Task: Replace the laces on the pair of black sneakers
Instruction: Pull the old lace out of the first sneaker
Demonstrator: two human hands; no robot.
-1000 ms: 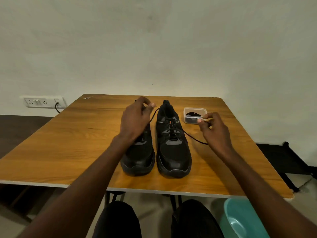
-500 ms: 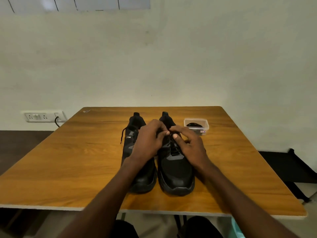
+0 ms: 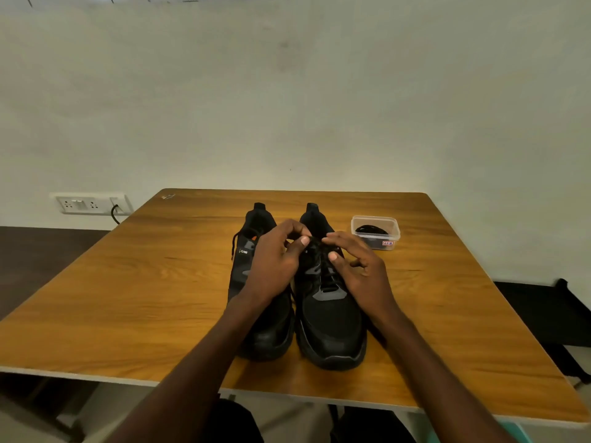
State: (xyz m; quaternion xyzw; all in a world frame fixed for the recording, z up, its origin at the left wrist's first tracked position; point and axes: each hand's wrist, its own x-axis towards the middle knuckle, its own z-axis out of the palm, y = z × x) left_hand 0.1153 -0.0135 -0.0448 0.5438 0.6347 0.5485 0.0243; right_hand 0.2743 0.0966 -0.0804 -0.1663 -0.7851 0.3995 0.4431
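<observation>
Two black sneakers stand side by side on the wooden table (image 3: 160,292), toes toward me. My left hand (image 3: 275,260) reaches over the left sneaker (image 3: 252,247) and pinches the black lace (image 3: 323,266) at the top eyelets of the right sneaker (image 3: 332,318). My right hand (image 3: 358,266) sits on the right side of the same sneaker, fingertips pinched on the lace close to my left thumb. A loose lace end (image 3: 235,244) hangs off the left sneaker's outer side.
A small clear plastic tub (image 3: 375,233) holding a coiled black lace sits right of the sneakers. A wall socket strip (image 3: 89,203) with a black cable is at the left. A dark chair (image 3: 543,314) stands right of the table.
My hands were spread apart pulling the lace ends outward; both have come together over the right sneaker's eyelets. The view has tilted upward.
</observation>
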